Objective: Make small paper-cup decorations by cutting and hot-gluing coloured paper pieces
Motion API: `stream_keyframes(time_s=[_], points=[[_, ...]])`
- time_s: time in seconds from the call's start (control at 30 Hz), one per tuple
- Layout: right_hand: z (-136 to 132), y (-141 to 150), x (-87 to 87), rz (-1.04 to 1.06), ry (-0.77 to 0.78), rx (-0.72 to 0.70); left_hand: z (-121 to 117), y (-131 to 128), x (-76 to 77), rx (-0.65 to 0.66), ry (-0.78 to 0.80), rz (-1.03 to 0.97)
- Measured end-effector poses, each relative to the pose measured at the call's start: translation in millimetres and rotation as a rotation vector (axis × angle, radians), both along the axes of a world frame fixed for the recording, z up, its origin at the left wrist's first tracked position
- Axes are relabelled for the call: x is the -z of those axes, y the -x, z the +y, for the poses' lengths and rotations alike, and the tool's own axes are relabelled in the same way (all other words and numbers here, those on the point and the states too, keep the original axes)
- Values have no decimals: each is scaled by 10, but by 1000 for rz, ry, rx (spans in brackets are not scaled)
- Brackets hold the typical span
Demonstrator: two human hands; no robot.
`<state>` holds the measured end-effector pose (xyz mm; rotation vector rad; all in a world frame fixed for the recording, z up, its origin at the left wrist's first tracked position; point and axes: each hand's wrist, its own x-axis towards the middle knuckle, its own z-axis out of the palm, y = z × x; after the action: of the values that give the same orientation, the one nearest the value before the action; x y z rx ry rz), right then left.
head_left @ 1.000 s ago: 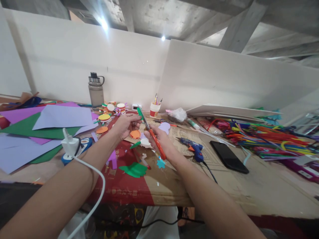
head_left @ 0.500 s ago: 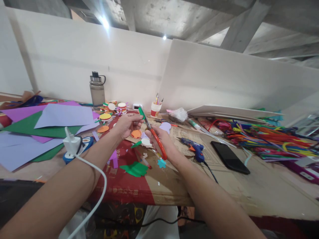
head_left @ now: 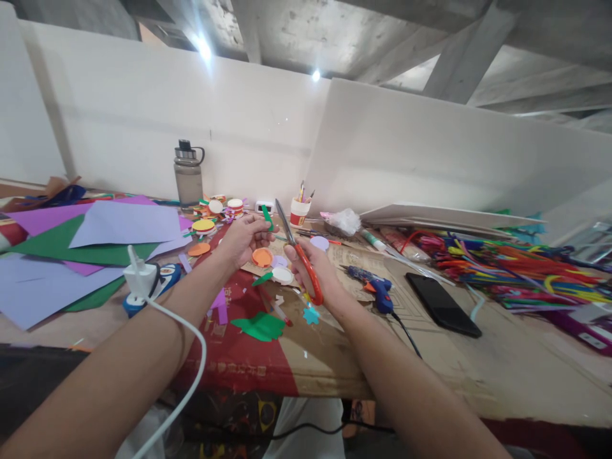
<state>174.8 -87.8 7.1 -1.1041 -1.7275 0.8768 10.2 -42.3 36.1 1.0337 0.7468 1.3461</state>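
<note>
My left hand (head_left: 248, 241) pinches a small strip of green paper (head_left: 266, 217) that stands up from the fingertips. In my right hand (head_left: 313, 268) is a pair of scissors (head_left: 306, 268) with orange-red handles, its blades pointing up and away. The blades are now just right of the green strip, apart from it. Under the hands lie an orange paper disc (head_left: 262, 257), a white disc (head_left: 282, 275) and a lilac disc (head_left: 319, 243). Closer to me are a larger green paper piece (head_left: 261, 326) and a teal flower-shaped cutout (head_left: 310, 313).
Coloured paper sheets (head_left: 124, 226) and a white plug with its cable (head_left: 141, 274) lie left. A bottle (head_left: 188, 175) and a paper cup of brushes (head_left: 299, 212) stand behind. To the right are a glue gun (head_left: 377, 290), a phone (head_left: 442, 305) and pipe cleaners (head_left: 516, 261).
The scissors have moved slightly right, off the green paper strip. My left hand still holds the strip, which now tilts a little more to the left.
</note>
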Motion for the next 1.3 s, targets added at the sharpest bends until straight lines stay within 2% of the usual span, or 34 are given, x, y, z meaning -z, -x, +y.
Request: stream_keyframes(time_s=[0.2,0.33,0.43,0.57,0.77,0.9,1.0,1.1,1.2,1.3], points=[[137,-139,-9,-277,-141,122,43,15,49,-7,-37,14],[213,-235,31,-649,-111,310,82,19,88,-5,-19,22],[248,-275,57,-887,-21,403,115,18,115,-1,-49,12],[261,-287,44,-1053,74,404,129,4,129,5,-42,9],[205,-290,-8,-1115,107,321,92,-27,124,13,0,64],[169,-313,-66,-1124,100,288,103,-32,156,26,-12,190],[168,-332,-118,-1058,47,327,132,-25,192,13,-17,282],[187,-326,-151,-770,-112,354,152,-18,229,12,-56,369],[203,-288,-149,-405,-260,253,143,-25,260,20,-128,488],[201,-246,-125,-254,-248,153,118,-43,280,40,-164,586]])
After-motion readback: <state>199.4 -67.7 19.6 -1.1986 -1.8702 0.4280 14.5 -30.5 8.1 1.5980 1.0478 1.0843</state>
